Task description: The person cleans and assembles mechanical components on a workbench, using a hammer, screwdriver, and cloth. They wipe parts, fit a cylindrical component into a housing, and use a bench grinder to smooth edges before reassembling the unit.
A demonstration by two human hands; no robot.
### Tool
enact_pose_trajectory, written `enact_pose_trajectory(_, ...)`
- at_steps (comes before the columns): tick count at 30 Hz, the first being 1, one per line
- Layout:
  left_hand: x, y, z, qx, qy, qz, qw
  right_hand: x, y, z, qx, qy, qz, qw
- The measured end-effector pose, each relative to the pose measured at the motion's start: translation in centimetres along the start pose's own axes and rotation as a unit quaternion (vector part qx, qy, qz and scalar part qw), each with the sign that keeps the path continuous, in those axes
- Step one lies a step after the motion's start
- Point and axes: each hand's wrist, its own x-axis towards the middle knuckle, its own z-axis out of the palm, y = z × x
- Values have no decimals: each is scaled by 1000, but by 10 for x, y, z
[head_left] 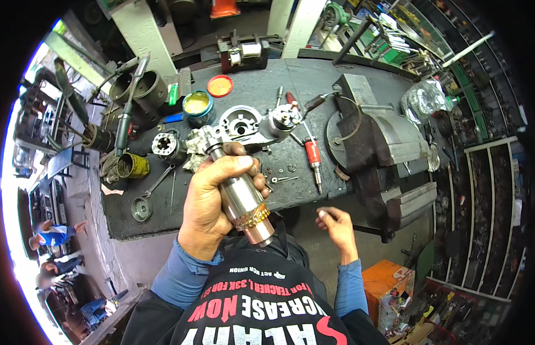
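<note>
A starter motor armature [240, 198] is gripped in my left hand [205, 198], tilted, with its copper commutator end pointing down toward me. Copper windings show just above that end. My right hand [335, 227] hangs apart from it in front of the bench edge, fingers curled in; anything inside them is hidden. Beyond the armature, a round metal housing [241, 127] lies on the bench beside a gear assembly [284, 119]. A greyish rag [195, 150] sits behind my left hand, and a cylindrical metal part [167, 147] stands to its left.
A large bench vise [382, 138] occupies the bench's right side. A red-handled screwdriver [313, 154], small hardware and a wrench [160, 180] lie about. An open grease tub [197, 107] and its red lid [220, 86] stand farther back. An orange box [388, 282] sits low at right.
</note>
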Motion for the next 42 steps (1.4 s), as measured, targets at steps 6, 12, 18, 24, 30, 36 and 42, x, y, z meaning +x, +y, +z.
enact_pose_trajectory(6,-4,4,11,-13,15,-2,1000,15,-27,14,8,20,-23,1000)
enact_pose_trajectory(12,-8,2,26,93,21,55,994,10,-25,37,1,-24,-27,999)
enact_pose_trajectory(18,-10,0,38,88,24,41,995,7,-27,46,-71,-45,-60,995)
enact_pose_trajectory(24,-16,-1,41,69,22,-12,997,-4,-49,47,-68,-25,-102,992)
enact_pose_trajectory(30,-24,-15,28,35,32,-47,998,-43,-115,71,-124,44,-446,885)
enact_pose_trajectory(36,-33,-16,1,-33,85,-41,995,-47,-176,111,-193,93,-593,776)
enact_pose_trajectory(42,-33,19,-19,-68,42,30,996,-26,-238,150,-202,13,-676,708)
